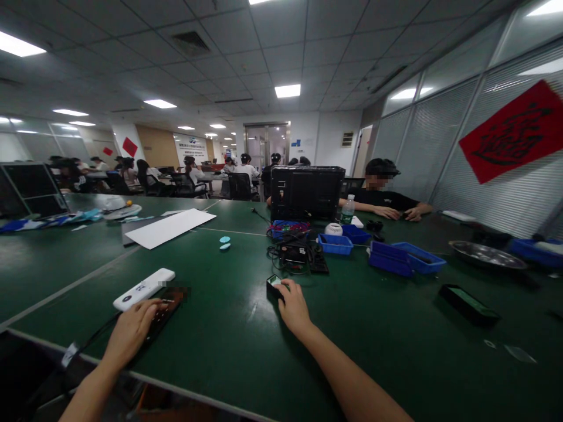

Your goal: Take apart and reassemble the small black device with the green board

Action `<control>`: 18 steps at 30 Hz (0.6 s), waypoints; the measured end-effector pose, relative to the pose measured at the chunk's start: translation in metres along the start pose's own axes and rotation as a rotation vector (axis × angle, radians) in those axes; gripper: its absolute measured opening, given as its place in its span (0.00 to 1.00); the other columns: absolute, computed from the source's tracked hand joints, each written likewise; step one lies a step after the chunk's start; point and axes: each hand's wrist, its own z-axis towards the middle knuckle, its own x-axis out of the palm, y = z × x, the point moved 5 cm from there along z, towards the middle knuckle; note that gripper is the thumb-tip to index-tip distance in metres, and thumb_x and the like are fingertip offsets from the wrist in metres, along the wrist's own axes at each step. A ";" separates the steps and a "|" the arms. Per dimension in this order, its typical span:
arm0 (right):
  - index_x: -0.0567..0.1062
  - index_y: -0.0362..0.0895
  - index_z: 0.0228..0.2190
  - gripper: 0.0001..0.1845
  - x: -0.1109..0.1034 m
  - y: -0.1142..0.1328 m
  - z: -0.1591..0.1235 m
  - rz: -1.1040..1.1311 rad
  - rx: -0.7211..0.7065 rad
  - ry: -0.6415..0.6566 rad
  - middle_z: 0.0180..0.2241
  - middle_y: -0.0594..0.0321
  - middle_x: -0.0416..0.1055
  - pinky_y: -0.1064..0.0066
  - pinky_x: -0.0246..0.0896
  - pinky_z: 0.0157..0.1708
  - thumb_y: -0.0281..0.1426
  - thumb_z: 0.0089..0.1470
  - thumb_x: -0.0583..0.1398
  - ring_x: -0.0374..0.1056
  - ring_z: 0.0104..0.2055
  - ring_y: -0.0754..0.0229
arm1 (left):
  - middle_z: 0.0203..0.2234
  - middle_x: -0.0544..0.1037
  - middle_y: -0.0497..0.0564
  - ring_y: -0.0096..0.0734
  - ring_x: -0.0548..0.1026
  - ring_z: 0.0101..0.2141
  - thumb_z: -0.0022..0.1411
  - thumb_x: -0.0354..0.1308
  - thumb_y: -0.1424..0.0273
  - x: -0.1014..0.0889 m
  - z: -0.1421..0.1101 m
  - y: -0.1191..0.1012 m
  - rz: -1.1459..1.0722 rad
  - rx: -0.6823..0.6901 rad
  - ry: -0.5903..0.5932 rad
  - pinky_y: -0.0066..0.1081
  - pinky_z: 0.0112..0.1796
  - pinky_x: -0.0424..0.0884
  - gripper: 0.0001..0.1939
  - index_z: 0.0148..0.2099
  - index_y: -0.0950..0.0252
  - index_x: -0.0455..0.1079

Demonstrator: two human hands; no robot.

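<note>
My left hand point(132, 329) lies over a dark phone point(163, 313) with small icons on its screen, near the table's front edge. Its fingers are stretched out across the phone. Just beyond is a white power bank point(144, 289) with a lit number display, and a dark cable runs from beside my wrist. My right hand point(294, 305) has its fingers closed round a small black open box point(273, 282) with a pale green inside, standing on the green table point(229, 346). Part of that box is hidden by my fingers.
A black computer case point(308, 190) stands ahead, with tangled cables and a black adapter point(294, 253) before it. Blue trays point(335, 244), a bottle point(348, 211) and a metal dish point(488, 255) are rightward. A long black box point(468, 303) lies right. A person point(382, 196) sits opposite.
</note>
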 end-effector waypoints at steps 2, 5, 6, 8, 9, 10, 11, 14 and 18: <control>0.70 0.51 0.43 0.24 0.000 0.000 0.000 -0.002 0.001 0.004 0.46 0.59 0.61 0.65 0.56 0.46 0.20 0.43 0.54 0.57 0.47 0.55 | 0.39 0.76 0.51 0.34 0.72 0.41 0.61 0.34 0.58 0.000 -0.001 0.000 -0.004 -0.019 -0.013 0.31 0.41 0.67 0.25 0.42 0.62 0.70; 0.69 0.51 0.43 0.24 0.001 -0.001 0.000 -0.015 0.009 0.014 0.47 0.60 0.61 0.64 0.57 0.46 0.20 0.43 0.54 0.57 0.47 0.55 | 0.38 0.76 0.52 0.34 0.72 0.40 0.61 0.34 0.58 -0.004 -0.002 -0.004 0.003 -0.022 -0.039 0.32 0.41 0.67 0.25 0.41 0.63 0.69; 0.69 0.51 0.43 0.24 0.001 -0.001 0.000 -0.018 0.013 0.016 0.47 0.60 0.61 0.64 0.57 0.46 0.20 0.43 0.54 0.57 0.48 0.55 | 0.37 0.76 0.52 0.35 0.72 0.39 0.61 0.34 0.58 -0.006 -0.003 -0.006 0.008 -0.019 -0.049 0.32 0.41 0.67 0.25 0.41 0.63 0.70; 0.69 0.51 0.43 0.24 0.001 -0.001 0.000 -0.019 0.015 0.017 0.47 0.59 0.61 0.64 0.56 0.46 0.20 0.43 0.54 0.57 0.48 0.55 | 0.37 0.76 0.52 0.35 0.72 0.39 0.61 0.34 0.58 -0.009 -0.004 -0.010 0.011 -0.006 -0.059 0.31 0.40 0.67 0.25 0.40 0.63 0.70; 0.69 0.50 0.43 0.24 0.000 -0.001 0.000 -0.018 0.016 0.017 0.47 0.59 0.61 0.64 0.56 0.47 0.20 0.44 0.54 0.57 0.48 0.55 | 0.37 0.76 0.51 0.34 0.72 0.39 0.61 0.34 0.58 -0.009 -0.005 -0.012 0.006 0.007 -0.056 0.31 0.40 0.67 0.25 0.39 0.62 0.71; 0.69 0.50 0.43 0.24 0.000 -0.001 0.000 -0.018 0.016 0.019 0.47 0.59 0.61 0.65 0.56 0.47 0.20 0.44 0.54 0.57 0.48 0.55 | 0.37 0.76 0.51 0.34 0.72 0.40 0.61 0.34 0.59 -0.010 -0.006 -0.015 -0.001 0.019 -0.053 0.31 0.41 0.66 0.25 0.38 0.62 0.71; 0.69 0.50 0.43 0.24 0.000 -0.001 0.000 -0.017 0.017 0.020 0.47 0.59 0.61 0.65 0.55 0.47 0.20 0.44 0.54 0.57 0.48 0.55 | 0.37 0.76 0.50 0.34 0.72 0.40 0.61 0.34 0.59 -0.010 -0.006 -0.016 -0.009 0.027 -0.050 0.30 0.41 0.66 0.25 0.38 0.61 0.71; 0.69 0.50 0.43 0.24 -0.001 0.000 0.001 -0.010 0.019 0.029 0.47 0.59 0.61 0.64 0.55 0.47 0.20 0.44 0.54 0.57 0.48 0.55 | 0.38 0.76 0.50 0.33 0.71 0.40 0.61 0.35 0.58 -0.010 -0.007 -0.019 -0.026 0.019 -0.042 0.30 0.43 0.65 0.25 0.38 0.61 0.72; 0.69 0.51 0.43 0.24 -0.001 0.001 0.000 -0.011 0.024 0.032 0.47 0.60 0.61 0.64 0.57 0.46 0.20 0.44 0.54 0.57 0.48 0.55 | 0.39 0.75 0.50 0.34 0.71 0.41 0.60 0.35 0.58 -0.003 -0.005 -0.016 -0.035 0.009 0.032 0.32 0.44 0.65 0.24 0.37 0.60 0.72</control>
